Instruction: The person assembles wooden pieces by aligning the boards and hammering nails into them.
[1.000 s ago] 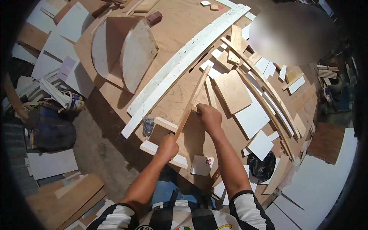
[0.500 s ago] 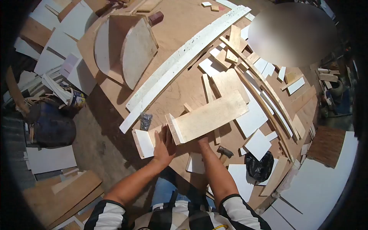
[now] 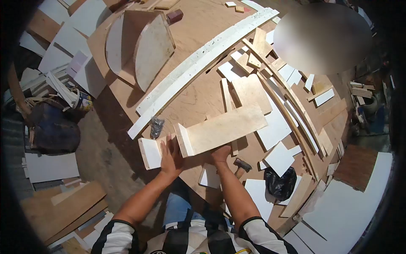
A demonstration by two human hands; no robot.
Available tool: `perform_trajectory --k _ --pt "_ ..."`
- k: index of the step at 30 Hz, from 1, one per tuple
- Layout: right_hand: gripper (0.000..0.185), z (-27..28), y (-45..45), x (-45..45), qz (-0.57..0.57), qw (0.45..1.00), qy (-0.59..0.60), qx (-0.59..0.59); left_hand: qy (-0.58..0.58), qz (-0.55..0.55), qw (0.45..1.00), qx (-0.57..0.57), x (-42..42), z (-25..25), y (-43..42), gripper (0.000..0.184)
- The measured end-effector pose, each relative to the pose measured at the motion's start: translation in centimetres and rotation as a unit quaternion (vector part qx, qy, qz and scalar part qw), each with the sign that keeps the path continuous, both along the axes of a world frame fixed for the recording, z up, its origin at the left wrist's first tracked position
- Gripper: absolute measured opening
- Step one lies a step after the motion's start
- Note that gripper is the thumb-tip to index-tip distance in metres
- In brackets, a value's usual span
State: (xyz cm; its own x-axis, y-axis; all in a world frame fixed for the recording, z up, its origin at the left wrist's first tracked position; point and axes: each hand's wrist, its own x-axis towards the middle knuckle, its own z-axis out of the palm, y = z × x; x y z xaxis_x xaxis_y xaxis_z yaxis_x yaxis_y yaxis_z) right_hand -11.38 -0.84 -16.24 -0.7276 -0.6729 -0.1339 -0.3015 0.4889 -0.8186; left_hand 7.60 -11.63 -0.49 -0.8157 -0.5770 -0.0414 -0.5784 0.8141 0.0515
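A pale wooden board assembly [image 3: 226,127] with upright cross pieces lies at a slant on the near side of the worktable. My left hand [image 3: 171,158] lies on it between the white end piece [image 3: 151,153] and the upright divider [image 3: 184,139], fingers stretched out. At the long board's near edge is my right hand [image 3: 221,155], closed, with its fingertips partly hidden by the board. A hammer [image 3: 242,166] rests just right of that hand. Close to the assembly's left end sits a small clear plastic bag [image 3: 157,127], its contents too small to tell.
Long white strips [image 3: 203,63] cross the worktable [image 3: 186,97]. A curved-sided wooden piece [image 3: 152,55] stands at the upper left. Thin curved strips [image 3: 292,97], white offcuts and a black plastic bag [image 3: 281,183] lie to the right. Panels [image 3: 63,207] are stacked at lower left.
The whole view has shifted slightly, carrying everything a little left and up. More of my right hand shows below the board edge now. My left hand's fingers are more spread.
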Motion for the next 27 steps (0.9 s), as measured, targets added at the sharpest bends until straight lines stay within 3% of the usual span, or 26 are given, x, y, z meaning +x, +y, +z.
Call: perform_trajectory --k 2,3,5,7,9,14,18,20,24,27 --pt "0.057 0.2 0.7 -0.1 0.078 0.988 0.103 0.081 0.025 0.0 1.0 -0.016 0.3 -0.3 -0.7 0.08" --pt "0.054 2.0 0.7 -0.1 0.016 0.993 0.11 0.048 -0.028 -0.003 0.998 -0.06 0.4 -1.7 -1.2 0.08" --pt "0.045 4.9 -0.1 0.0 -0.067 0.984 0.142 -0.08 -0.002 0.001 0.999 -0.044 0.2 -1.3 -1.7 0.077" --pt "0.042 5.1 -0.1 -0.2 -0.056 0.988 0.132 -0.053 0.022 0.003 0.999 -0.027 -0.1 -1.0 -2.2 0.075" --pt "0.04 5.0 -0.1 -0.3 -0.046 0.991 0.121 -0.027 -0.057 -0.048 0.99 -0.122 -0.6 -0.8 -2.9 0.07" --pt "0.021 4.1 0.4 -1.3 -0.042 0.985 0.148 -0.078 -0.077 -0.049 0.987 -0.128 -0.8 -2.7 -3.1 0.065" --pt "0.018 2.7 1.1 -0.6 -0.076 0.984 0.142 -0.073 -0.133 -0.095 0.97 -0.181 -1.7 -3.6 -3.2 0.063" --pt "0.016 2.5 1.4 -0.4 -0.122 0.981 0.13 -0.075 -0.132 -0.105 0.969 -0.18 -2.4 -2.8 -3.1 0.061" --pt "0.022 3.4 1.4 -0.5 -0.111 0.982 0.132 -0.072 -0.085 -0.108 0.979 -0.152 -3.0 -2.2 -3.1 0.062" --pt "0.02 3.7 1.4 -0.6 -0.118 0.98 0.149 -0.059 -0.075 -0.063 0.994 -0.043 -3.3 -0.7 -2.8 0.068"
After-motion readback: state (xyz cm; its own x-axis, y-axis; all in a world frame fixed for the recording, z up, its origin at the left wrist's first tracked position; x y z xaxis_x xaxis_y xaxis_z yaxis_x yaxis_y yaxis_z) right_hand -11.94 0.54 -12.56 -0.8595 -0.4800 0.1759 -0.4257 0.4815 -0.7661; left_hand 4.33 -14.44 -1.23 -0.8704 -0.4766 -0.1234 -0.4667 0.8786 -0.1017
